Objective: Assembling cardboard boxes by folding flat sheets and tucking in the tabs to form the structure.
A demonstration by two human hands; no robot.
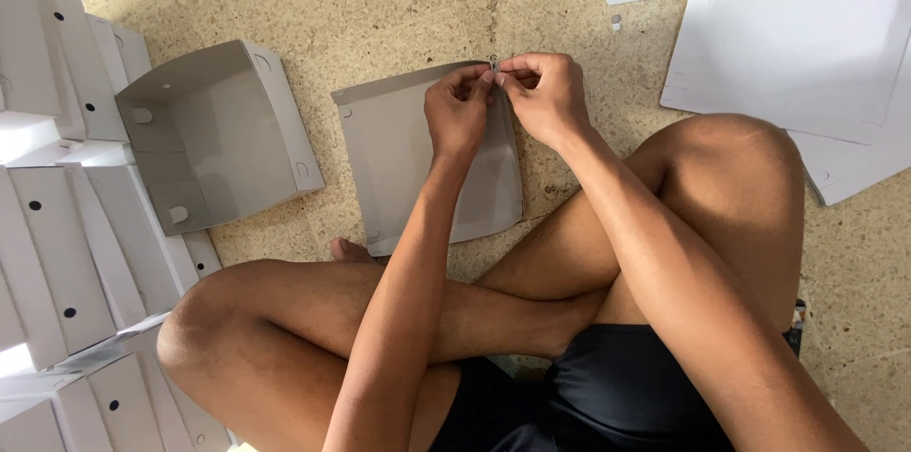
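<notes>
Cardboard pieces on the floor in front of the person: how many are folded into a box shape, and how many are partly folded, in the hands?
Folded open box: 1
Partly folded cardboard piece, pinched by left hand and right hand: 1
Total: 2

Grey cardboard sheet [408,153], partly folded, flat on speckled floor just beyond crossed legs, at 12 o'clock from body. Roughly square panel, long edges running near to far, far edge raised slightly and creased. Right side flap bent upward, shaded. Small tab cut-outs at left corners. Top right corner pinched between both hands at 1 o'clock of sheet. Near edge curves slightly, close to foot at 6 o'clock.
</notes>
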